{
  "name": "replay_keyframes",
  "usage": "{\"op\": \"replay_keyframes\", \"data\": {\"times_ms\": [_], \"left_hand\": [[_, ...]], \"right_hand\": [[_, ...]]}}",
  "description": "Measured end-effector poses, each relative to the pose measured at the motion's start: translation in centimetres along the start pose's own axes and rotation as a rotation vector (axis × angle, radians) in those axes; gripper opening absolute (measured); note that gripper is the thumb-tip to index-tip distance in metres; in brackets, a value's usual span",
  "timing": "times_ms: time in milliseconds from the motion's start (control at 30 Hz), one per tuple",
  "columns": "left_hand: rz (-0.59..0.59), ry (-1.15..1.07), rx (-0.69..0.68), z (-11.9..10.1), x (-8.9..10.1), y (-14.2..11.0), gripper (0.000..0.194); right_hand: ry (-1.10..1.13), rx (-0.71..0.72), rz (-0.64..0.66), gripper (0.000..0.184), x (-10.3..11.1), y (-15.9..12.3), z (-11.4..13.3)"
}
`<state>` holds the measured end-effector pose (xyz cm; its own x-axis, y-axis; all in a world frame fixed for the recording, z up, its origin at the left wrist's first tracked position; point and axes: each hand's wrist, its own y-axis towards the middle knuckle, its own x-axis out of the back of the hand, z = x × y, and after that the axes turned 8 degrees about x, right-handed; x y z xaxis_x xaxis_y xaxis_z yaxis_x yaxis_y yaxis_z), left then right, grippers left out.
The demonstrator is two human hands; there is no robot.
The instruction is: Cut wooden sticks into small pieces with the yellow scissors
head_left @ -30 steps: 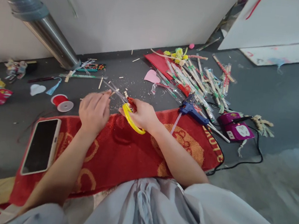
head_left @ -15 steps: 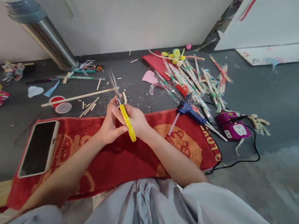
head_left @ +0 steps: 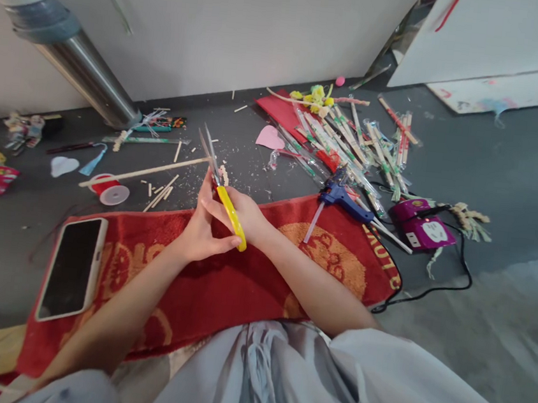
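My right hand (head_left: 243, 215) is wrapped around yellow-handled scissors (head_left: 232, 210), whose metal blades point away from me and stand slightly apart. Close against it, my left hand (head_left: 199, 229) pinches the right end of a long thin wooden stick (head_left: 152, 170) at its fingertips, beside the base of the blades. The left thumb reaches across to the scissors' handle. Leftward, the stick passes over a red ribbon spool (head_left: 110, 190). Short cut stick pieces (head_left: 161, 193) and pale crumbs lie on the dark surface beyond my hands. Exact finger contact is partly hidden.
A red towel (head_left: 221, 292) lies under my forearms, with a phone (head_left: 72, 269) on its left. A blue glue gun (head_left: 343, 200), its cord, a purple power adapter (head_left: 420, 227) and wrapped chopsticks (head_left: 343, 139) are to the right. A steel flask (head_left: 88, 64) stands back left.
The stick's far left end has shifted slightly up and right, over the spool. My left thumb has stretched further along the scissors' handle. Both hands stay in nearly the same place.
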<state>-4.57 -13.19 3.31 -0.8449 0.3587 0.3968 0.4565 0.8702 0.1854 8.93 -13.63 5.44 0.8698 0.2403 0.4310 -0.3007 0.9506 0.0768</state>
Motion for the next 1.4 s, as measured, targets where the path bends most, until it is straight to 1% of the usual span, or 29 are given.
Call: {"op": "replay_keyframes", "data": {"times_ms": [100, 167, 300, 400, 500, 633, 767, 833, 900, 1000, 1133, 1300, 1400], "left_hand": [[0.008, -0.019, 0.016, -0.3, -0.2, -0.1, 0.119], [0.015, -0.011, 0.023, -0.6, -0.3, -0.1, 0.119], [0.058, 0.042, 0.016, -1.1, -0.1, 0.0, 0.1], [0.085, 0.041, 0.01, -1.4, 0.2, 0.1, 0.095], [0.094, 0.016, 0.008, -1.2, 0.6, 0.3, 0.099], [0.075, -0.02, 0.011, -0.5, 0.9, 0.2, 0.108], [0.096, -0.028, 0.004, 0.0, 1.2, 0.1, 0.106], [0.115, -0.032, 0.01, 0.0, 1.4, 0.0, 0.106], [0.135, -0.046, 0.026, -0.1, 1.5, 0.1, 0.106], [0.172, -0.072, 0.055, -0.4, 1.7, 0.2, 0.105], [0.213, -0.084, 0.063, -0.6, 2.0, 0.4, 0.102], [0.226, -0.079, 0.089, -0.2, 2.5, 0.3, 0.1], [0.221, -0.106, 0.102, -0.3, 2.5, 0.3, 0.107]], "right_hand": [[0.102, -0.07, 0.019, 0.032, 0.1, 0.0, 0.5], [0.112, -0.105, 0.001, 0.034, 0.1, -0.1, 0.9], [0.087, -0.172, 0.014, 0.04, 0.2, -0.1, 1.5], [0.128, -0.197, 0.047, 0.045, 0.2, 0.2, 1.1], [0.227, -0.182, 0.054, 0.048, -0.1, 0.5, 0.2], [0.372, -0.145, 0.055, 0.044, -0.2, 0.9, -0.7], [0.614, -0.077, 0.192, 0.035, 0.1, 1.0, -0.8], [0.687, -0.04, 0.245, 0.034, 0.2, 0.9, -0.8], [0.701, -0.013, 0.258, 0.035, 0.2, 0.9, -0.8], [0.698, 0.008, 0.243, 0.037, -0.1, 1.0, -0.9], [0.706, -0.051, 0.217, 0.04, -0.4, 1.1, -0.9], [0.66, -0.087, 0.204, 0.042, -0.4, 1.2, -0.8], [0.62, -0.112, 0.187, 0.043, -0.6, 1.2, -1.1]]}}
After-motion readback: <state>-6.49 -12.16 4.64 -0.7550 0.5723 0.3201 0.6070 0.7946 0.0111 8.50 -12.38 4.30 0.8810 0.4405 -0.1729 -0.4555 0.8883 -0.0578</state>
